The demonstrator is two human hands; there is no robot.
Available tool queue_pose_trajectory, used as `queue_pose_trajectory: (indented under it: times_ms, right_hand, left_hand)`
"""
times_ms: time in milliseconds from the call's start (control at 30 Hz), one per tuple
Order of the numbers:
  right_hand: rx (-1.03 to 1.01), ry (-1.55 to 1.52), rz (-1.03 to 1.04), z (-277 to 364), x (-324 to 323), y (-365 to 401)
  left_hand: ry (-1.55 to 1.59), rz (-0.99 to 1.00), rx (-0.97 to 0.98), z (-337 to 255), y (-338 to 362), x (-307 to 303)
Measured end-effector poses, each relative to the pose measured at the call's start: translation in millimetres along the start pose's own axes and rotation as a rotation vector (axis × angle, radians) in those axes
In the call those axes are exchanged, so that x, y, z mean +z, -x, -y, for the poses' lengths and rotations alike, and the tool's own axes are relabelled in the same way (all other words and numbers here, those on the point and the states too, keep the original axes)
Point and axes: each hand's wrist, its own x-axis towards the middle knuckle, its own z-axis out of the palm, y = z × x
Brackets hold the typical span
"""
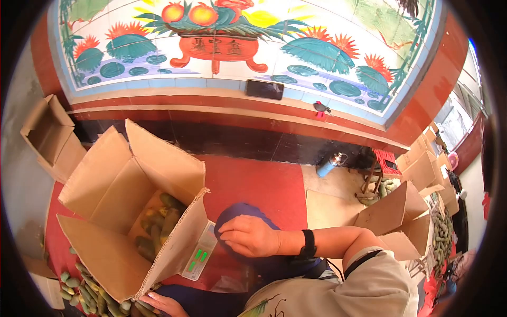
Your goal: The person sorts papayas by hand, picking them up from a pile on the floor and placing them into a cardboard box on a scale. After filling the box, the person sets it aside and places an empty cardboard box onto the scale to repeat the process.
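Observation:
A large open cardboard box (111, 238), its flaps raised, has several green and yellowish cucumber-like vegetables (158, 224) at the bottom. Beside its right wall lies a scale display (199, 257) with lit green digits. My right hand (248, 235) is over my knee, right of the display, its fingers curled together; whether anything is inside cannot be seen. At the box's lower corner is my left hand (162, 305), fingers extended near the cardboard edge and the vegetables on the floor. Nothing shows in its grasp.
More vegetables (87, 293) lie on the floor at lower left. A smaller box (50, 132) stands at far left. Behind are a tiled wall and a ledge with a phone (264, 89). To the right are a blue bottle (331, 165), open boxes (396, 219) and a vegetable heap (442, 232).

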Motion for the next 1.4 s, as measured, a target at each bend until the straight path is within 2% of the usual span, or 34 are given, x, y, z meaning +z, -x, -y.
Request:
queue_pose_trajectory:
  times_ms: [33,67,133,267,333,500,567,700,767,833,900,1033,1167,1233,1400]
  right_hand:
    - [0.013,0.007,-0.005,3.3,0.2,0.5]
    - [0.000,-0.026,-0.017,6.0,1.3,1.0]
    - [-0.013,-0.083,-0.039,10.6,2.8,1.3]
    - [0.008,-0.153,-0.037,12.2,10.4,3.3]
    - [-0.028,-0.213,-0.052,13.5,15.4,1.3]
    - [-0.093,-0.304,-0.041,15.7,31.4,-0.8]
    - [-0.122,-0.348,-0.049,16.3,34.0,-2.4]
    - [-0.129,-0.392,-0.081,16.1,41.5,-1.0]
    - [-0.107,-0.403,-0.101,15.9,39.8,-1.4]
    - [-0.076,-0.431,-0.123,15.7,37.2,-0.2]
    - [-0.050,-0.461,-0.144,12.5,32.7,0.2]
    - [0.078,-0.276,-0.251,-9.4,9.7,17.0]
    - [0.181,-0.096,-0.257,-50.3,-16.2,55.5]
    - [0.223,0.057,-0.208,-76.6,-23.8,86.7]
    - [0.509,0.331,-0.092,-135.6,-45.3,193.9]
  left_hand:
    - [-0.174,-0.011,0.009,15.1,3.8,3.1]
    - [-0.173,0.000,0.016,25.8,3.9,1.8]
    - [-0.832,-0.072,0.580,31.2,1.8,-1.6]
    - [-0.982,-0.192,0.616,0.9,-6.6,-7.9]
    - [0.262,0.133,-0.092,-13.3,-14.7,-6.7]
    - [0.088,0.107,0.018,-31.7,-15.5,-16.3]
    - [0.187,0.114,0.004,-35.4,-16.2,-18.0]
    - [0.101,0.058,0.070,-20.8,-14.5,-17.5]
    - [0.247,0.089,0.087,-16.2,-15.0,-16.8]
    - [0.227,0.083,0.095,-19.1,-15.5,-18.2]
    - [0.241,0.157,0.052,-29.4,-16.8,-21.8]
    - [0.225,0.138,0.086,-28.7,-16.7,-17.8]
    - [0.175,0.123,0.084,-33.0,-16.7,-16.1]
    - [0.175,0.120,0.082,-33.7,-16.1,-15.7]
    - [0.153,0.144,0.048,-30.5,-17.7,-13.0]
